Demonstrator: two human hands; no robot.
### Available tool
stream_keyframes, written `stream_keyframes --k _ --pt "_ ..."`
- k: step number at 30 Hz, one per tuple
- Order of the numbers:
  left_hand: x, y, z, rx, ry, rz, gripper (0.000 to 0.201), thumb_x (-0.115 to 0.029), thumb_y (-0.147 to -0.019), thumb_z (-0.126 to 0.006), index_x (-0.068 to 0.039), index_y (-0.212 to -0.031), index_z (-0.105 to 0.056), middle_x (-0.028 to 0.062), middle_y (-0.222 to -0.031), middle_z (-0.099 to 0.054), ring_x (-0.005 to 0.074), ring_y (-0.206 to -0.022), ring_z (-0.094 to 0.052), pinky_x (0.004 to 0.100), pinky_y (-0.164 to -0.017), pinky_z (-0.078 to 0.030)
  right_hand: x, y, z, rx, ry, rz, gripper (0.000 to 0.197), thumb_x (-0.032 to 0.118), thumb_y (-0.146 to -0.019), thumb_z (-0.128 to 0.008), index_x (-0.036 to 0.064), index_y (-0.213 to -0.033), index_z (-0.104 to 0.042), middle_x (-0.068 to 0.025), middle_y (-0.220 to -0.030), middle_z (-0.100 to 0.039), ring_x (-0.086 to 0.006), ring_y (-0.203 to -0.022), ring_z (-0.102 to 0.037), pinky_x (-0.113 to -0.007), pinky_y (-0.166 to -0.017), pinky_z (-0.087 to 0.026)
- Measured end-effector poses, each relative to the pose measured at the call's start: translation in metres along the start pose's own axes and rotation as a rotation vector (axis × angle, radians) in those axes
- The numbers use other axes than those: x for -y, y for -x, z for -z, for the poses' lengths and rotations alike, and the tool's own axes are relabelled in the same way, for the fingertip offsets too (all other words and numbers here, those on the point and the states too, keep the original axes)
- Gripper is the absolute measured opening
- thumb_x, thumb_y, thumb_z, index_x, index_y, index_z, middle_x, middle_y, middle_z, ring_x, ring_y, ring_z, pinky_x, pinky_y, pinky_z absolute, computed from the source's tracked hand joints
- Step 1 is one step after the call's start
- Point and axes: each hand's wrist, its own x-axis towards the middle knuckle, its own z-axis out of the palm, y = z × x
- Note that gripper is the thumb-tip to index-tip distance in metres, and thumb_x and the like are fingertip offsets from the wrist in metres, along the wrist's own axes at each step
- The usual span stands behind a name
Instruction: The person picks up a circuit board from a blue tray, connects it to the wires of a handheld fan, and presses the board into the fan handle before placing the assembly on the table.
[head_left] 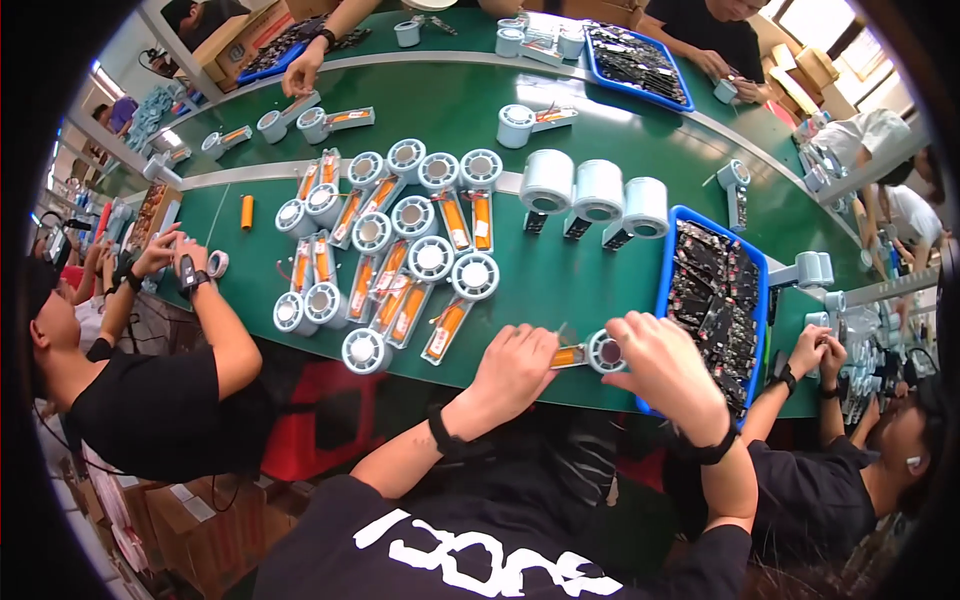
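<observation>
A pale blue handheld fan with an orange battery in its open handle lies between my hands at the table's near edge. My left hand is closed at the handle's end, its fingertips partly hidden. Curled over the round fan head, my right hand grips it from the right. Left of my hands lies a cluster of similar fans, their handles showing orange batteries. Beyond my hands, several fan bodies have black circuit boards in their handles.
A blue tray heaped with black circuit boards stands just right of my right hand. One loose orange battery lies at the far left. Co-workers sit on both sides and across the green table. Another board-filled tray is at the back.
</observation>
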Motion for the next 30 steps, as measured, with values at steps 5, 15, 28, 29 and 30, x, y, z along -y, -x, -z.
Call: stream_keyframes --k 5,15,28,29,30 --pt "-0.014 0.011 -0.001 -0.074 0.006 0.045 0.039 -0.007 -0.07 -0.081 -0.003 -0.094 -0.051 0.0131 -0.092 -0.057 0.0336 -0.087 -0.059 0.044 -0.075 -0.047 -0.075 -0.023 0.091 -0.227 -0.253 -0.329 0.03 0.012 -0.075 -0.081 0.0013 -0.095 -0.061 -0.0126 -0.077 -0.06 -0.0256 -0.069 -0.062 -0.039 -0.066 -0.05" --pt "0.005 0.022 -0.016 -0.318 0.261 0.171 0.037 -0.006 -0.069 -0.08 -0.003 -0.088 -0.048 0.0141 -0.091 -0.06 0.0358 -0.079 -0.059 0.0424 -0.069 -0.046 -0.27 -0.165 0.03 0.169 0.186 -0.087 0.035 0.019 -0.078 -0.073 0.0037 -0.108 -0.065 -0.0181 -0.102 -0.071 -0.0361 -0.101 -0.067 -0.045 -0.087 -0.054" --pt "0.005 0.022 -0.018 -0.286 0.228 0.2 0.037 -0.01 -0.07 -0.079 -0.001 -0.093 -0.052 0.0128 -0.092 -0.06 0.0325 -0.074 -0.057 0.0407 -0.067 -0.043 -0.257 -0.261 -0.068 0.108 -0.025 0.06 0.043 0.015 -0.082 -0.077 0.005 -0.121 -0.063 -0.0135 -0.125 -0.062 -0.0356 -0.109 -0.064 -0.043 -0.095 -0.053" --pt "0.005 0.021 -0.018 -0.283 0.233 0.196 0.037 -0.01 -0.07 -0.079 -0.001 -0.093 -0.052 0.0128 -0.092 -0.06 0.0325 -0.074 -0.057 0.0407 -0.067 -0.043 -0.258 -0.262 -0.066 0.11 -0.023 0.053 0.043 0.015 -0.082 -0.077 0.005 -0.121 -0.063 -0.0135 -0.125 -0.062 -0.0356 -0.109 -0.064 -0.043 -0.095 -0.053" --pt "0.006 0.019 -0.018 -0.284 0.231 0.193 0.037 -0.01 -0.07 -0.079 -0.001 -0.093 -0.052 0.0129 -0.092 -0.06 0.0326 -0.074 -0.057 0.0407 -0.067 -0.043 -0.262 -0.264 -0.065 0.13 0.036 0.059 0.041 0.014 -0.081 -0.077 0.0054 -0.118 -0.064 -0.0127 -0.12 -0.064 -0.0352 -0.104 -0.066 -0.043 -0.092 -0.054"
